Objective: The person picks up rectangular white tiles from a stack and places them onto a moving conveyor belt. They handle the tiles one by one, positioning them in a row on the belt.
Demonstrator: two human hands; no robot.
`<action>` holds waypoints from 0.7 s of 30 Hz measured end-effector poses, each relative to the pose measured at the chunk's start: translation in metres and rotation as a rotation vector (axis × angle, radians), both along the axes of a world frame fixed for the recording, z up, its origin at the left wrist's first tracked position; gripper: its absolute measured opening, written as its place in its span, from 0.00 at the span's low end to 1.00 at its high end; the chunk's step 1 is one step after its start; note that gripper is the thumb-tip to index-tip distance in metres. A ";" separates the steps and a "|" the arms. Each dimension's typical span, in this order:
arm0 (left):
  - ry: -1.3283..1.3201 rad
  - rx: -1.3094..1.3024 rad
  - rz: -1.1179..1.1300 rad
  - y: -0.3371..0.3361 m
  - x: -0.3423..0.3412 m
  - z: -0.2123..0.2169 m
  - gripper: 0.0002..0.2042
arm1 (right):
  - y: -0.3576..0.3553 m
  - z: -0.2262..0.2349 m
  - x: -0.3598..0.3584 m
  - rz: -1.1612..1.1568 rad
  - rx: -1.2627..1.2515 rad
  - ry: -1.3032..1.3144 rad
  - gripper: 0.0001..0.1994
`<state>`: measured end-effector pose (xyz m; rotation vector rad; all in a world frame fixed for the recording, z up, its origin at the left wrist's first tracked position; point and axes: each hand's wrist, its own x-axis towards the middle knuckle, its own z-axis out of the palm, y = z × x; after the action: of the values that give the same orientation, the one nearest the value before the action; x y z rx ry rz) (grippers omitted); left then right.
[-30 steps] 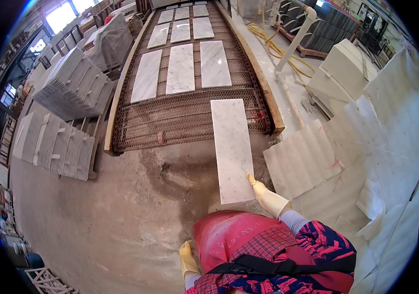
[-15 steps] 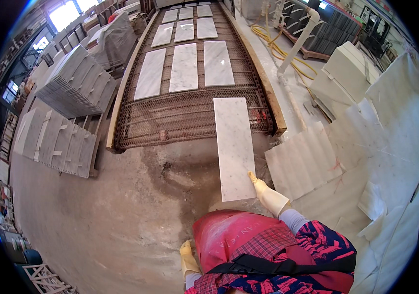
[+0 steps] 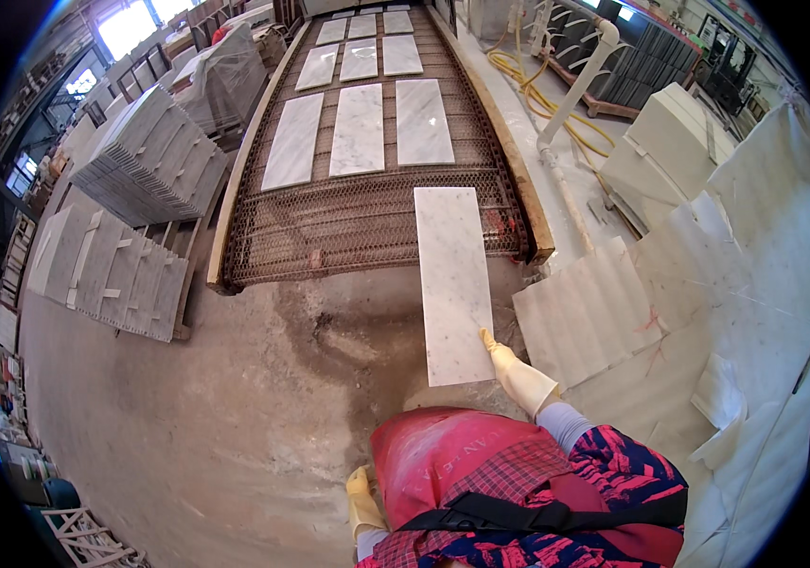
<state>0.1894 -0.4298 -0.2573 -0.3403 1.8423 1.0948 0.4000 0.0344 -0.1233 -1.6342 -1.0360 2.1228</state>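
A long white marble slab with grey veins lies over the near right end of the conveyor belt, its near end sticking out past the belt above the floor. My right hand, in a yellow rubber glove, grips that slab at its right edge near the bottom corner. My left hand, gloved likewise, hangs low at my left side, next to the red apron. Nothing shows in it, and its finger shape is too small to make out. Farther up the belt, several marble slabs lie in rows of three.
Wooden rails edge the belt. To the left, stacked slabs stand on pallets, with another stack nearer me. At the right are a white pipe, a coiled yellow hose, a pale block stack and sheeting.
The slabs on the belt have crept slightly away from me. The slab in my right hand has shifted a little forward, too. My left hand stays at my side.
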 end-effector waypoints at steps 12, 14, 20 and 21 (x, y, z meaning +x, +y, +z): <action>-0.040 0.009 0.011 0.006 -0.004 0.004 0.17 | 0.003 -0.001 0.001 0.005 0.010 -0.013 0.50; -0.035 0.016 0.015 0.007 -0.001 0.002 0.17 | 0.004 -0.001 0.002 0.002 0.014 -0.017 0.50; 0.001 0.128 -0.020 -0.004 -0.003 -0.013 0.18 | 0.005 0.000 0.002 -0.001 0.022 -0.023 0.50; 0.001 0.155 -0.021 -0.004 -0.003 -0.015 0.18 | 0.005 0.000 0.002 -0.001 0.023 -0.026 0.50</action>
<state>0.1868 -0.4337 -0.2719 -0.2298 1.7455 1.2149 0.4023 0.0397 -0.1230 -1.6553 -1.0632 2.0866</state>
